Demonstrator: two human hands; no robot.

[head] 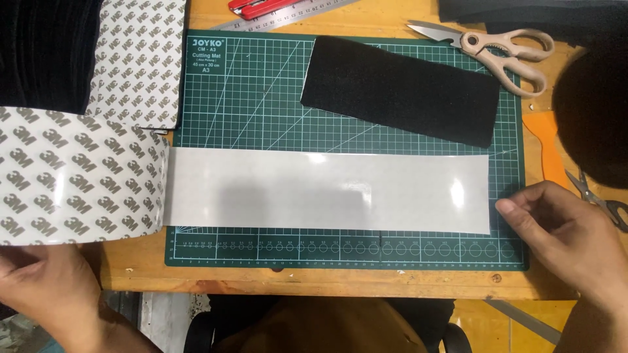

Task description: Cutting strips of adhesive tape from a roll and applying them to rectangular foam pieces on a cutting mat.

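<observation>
Flat across the green cutting mat [248, 98] lies a long strip of glossy adhesive sheet [327, 191], its shiny grey face up and catching glare from overhead light. Its left end runs off the mat into a wide roll of the same stuff with a patterned backing [72, 176], which curls up at the edge of the table. The right hand [562, 229] rests at the strip's right end, fingers spread loosely and fingertips just touching the corner, gripping nothing. The left hand [46, 287] sits low under the roll's front edge; whether it is clamped on the roll I cannot tell.

Above the strip, a rectangle of black fabric [399, 88] lies tilted on the mat. Beige-handled scissors [497, 49] sit at the mat's upper right corner, a steel ruler [275, 16] with a red cutter [255, 6] beyond the top edge. An orange scraper [546, 144] and a second pair of scissors [598, 199] lie on the right. The mat rests on a worn wooden table [327, 284], with tiled floor [167, 320] below.
</observation>
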